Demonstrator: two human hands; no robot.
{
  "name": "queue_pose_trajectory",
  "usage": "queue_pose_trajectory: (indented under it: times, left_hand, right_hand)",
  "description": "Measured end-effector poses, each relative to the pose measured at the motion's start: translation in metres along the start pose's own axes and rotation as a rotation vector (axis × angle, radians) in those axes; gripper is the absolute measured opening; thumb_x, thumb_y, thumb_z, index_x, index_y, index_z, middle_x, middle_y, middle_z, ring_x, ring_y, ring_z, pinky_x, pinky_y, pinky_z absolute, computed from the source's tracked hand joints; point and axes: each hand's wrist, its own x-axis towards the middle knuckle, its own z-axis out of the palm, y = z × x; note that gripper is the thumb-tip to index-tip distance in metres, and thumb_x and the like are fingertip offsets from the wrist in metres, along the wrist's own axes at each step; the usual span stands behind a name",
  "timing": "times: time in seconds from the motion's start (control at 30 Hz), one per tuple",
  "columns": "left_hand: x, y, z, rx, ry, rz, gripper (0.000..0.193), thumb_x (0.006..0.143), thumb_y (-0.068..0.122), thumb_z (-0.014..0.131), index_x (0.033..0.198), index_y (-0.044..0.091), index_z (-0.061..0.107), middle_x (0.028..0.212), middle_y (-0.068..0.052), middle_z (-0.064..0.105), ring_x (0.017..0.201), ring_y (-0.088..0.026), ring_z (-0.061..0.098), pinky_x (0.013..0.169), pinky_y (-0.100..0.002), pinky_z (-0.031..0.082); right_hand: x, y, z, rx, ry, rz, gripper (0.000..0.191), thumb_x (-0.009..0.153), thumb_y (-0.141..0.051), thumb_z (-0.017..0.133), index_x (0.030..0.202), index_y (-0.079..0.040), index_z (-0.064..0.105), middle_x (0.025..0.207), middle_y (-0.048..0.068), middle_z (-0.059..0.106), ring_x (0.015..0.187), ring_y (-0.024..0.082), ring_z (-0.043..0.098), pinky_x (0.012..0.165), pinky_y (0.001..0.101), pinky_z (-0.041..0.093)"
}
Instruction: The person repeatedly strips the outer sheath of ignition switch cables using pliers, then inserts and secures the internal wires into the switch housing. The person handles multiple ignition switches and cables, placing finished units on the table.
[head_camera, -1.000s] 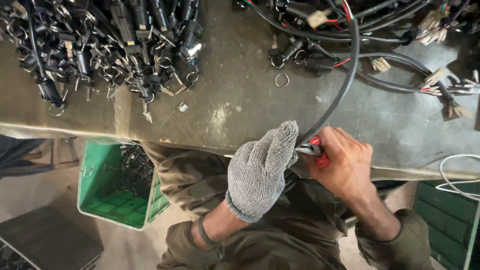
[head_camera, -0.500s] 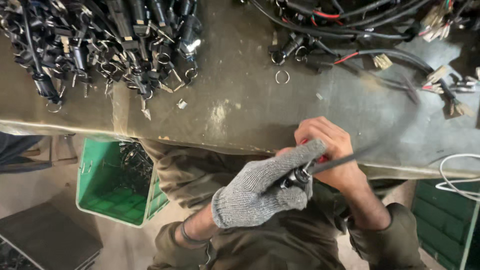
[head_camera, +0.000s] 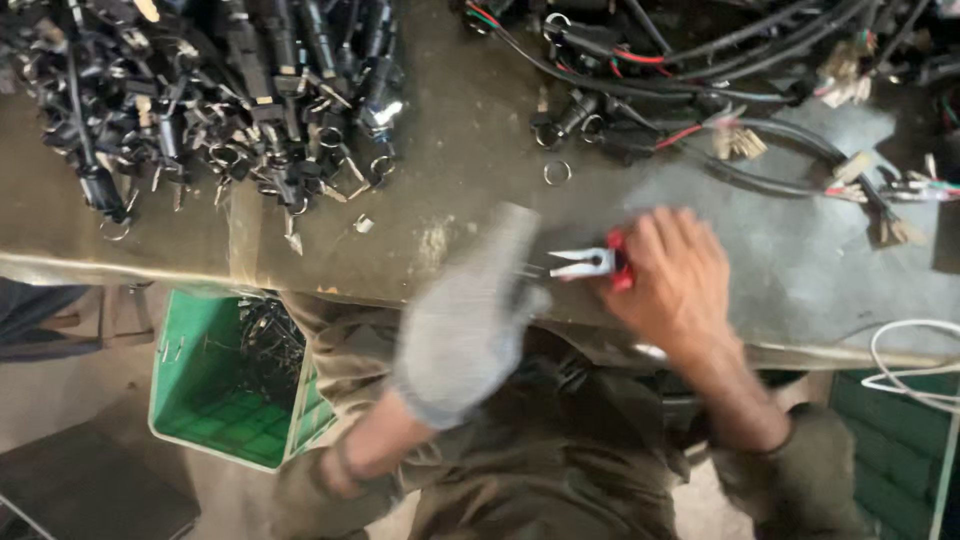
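My right hand, bare, grips red-handled pliers whose metal jaws point left over the front edge of the worn metal workbench. My left hand wears a grey knit glove and is blurred by motion. Its fingertips sit right at the plier jaws. Whether the glove pinches anything is hidden by the blur. No black cable shows in either hand.
A heap of black connectors with metal rings covers the bench's far left. Black and coloured wire harnesses lie at the far right, with a loose metal ring between. A green crate of dark parts stands below left; a white cable loops at right.
The black cable that both hands held at the bench edge is gone from them. The plier jaws now show bare, and my gloved left hand has swung down and left, blurred.
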Motion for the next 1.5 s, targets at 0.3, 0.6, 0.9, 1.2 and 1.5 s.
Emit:
queue_pose_trajectory:
  times: [0.3, 0.6, 0.9, 1.2, 1.5]
  left_hand:
    - [0.025, -0.106, -0.115, 0.699, 0.505, -0.004, 0.053, 0.112, 0.041, 0.054, 0.145, -0.001, 0.049, 0.123, -0.019, 0.059, 0.109, -0.029, 0.058, 0.096, -0.037, 0.044]
    - [0.067, -0.074, -0.034, 0.315, 0.195, 0.155, 0.064, 0.099, 0.036, 0.075, 0.154, 0.014, 0.051, 0.15, -0.011, 0.056, 0.137, -0.033, 0.052, 0.117, -0.048, 0.04]
    - [0.055, -0.06, 0.012, -0.379, 0.124, 0.201, 0.05, 0.088, 0.023, 0.088, 0.13, 0.012, 0.061, 0.124, -0.009, 0.069, 0.11, -0.023, 0.069, 0.097, -0.037, 0.056]
    - [-0.009, -0.023, 0.058, -1.184, -0.435, -0.134, 0.032, 0.101, 0.019, 0.062, 0.128, 0.003, 0.058, 0.109, 0.001, 0.062, 0.098, -0.005, 0.056, 0.088, -0.025, 0.05]
    - [-0.033, -0.04, 0.093, -1.558, -0.132, -0.214, 0.04, 0.107, 0.019, 0.067, 0.136, -0.002, 0.05, 0.107, -0.009, 0.056, 0.096, -0.021, 0.053, 0.084, -0.034, 0.045]
  right_hand:
    - [0.073, 0.017, -0.016, -0.167, 0.269, -0.229, 0.039, 0.093, -0.028, 0.083, 0.126, -0.01, 0.07, 0.129, 0.009, 0.057, 0.126, 0.033, 0.052, 0.101, 0.0462, 0.041]
    - [0.12, 0.015, 0.01, 0.005, 0.337, -0.27, 0.017, 0.096, -0.006, 0.076, 0.112, -0.01, 0.071, 0.118, 0.009, 0.063, 0.114, 0.031, 0.056, 0.101, 0.0467, 0.038]
    - [0.05, -0.003, -0.05, 0.244, 0.414, -0.294, 0.023, 0.097, 0.01, 0.066, 0.11, -0.008, 0.064, 0.112, 0.007, 0.066, 0.105, 0.028, 0.064, 0.095, 0.041, 0.042]
    - [0.0, -0.028, 0.004, 1.58, 0.146, 0.421, 0.029, 0.108, -0.028, 0.05, 0.121, -0.002, 0.057, 0.092, 0.006, 0.062, 0.085, 0.017, 0.059, 0.08, 0.0353, 0.047]
    - [-0.026, -0.089, -0.056, 0.948, 0.026, -0.248, 0.023, 0.088, -0.007, 0.065, 0.106, 0.005, 0.058, 0.091, 0.012, 0.068, 0.083, 0.027, 0.065, 0.076, 0.042, 0.053]
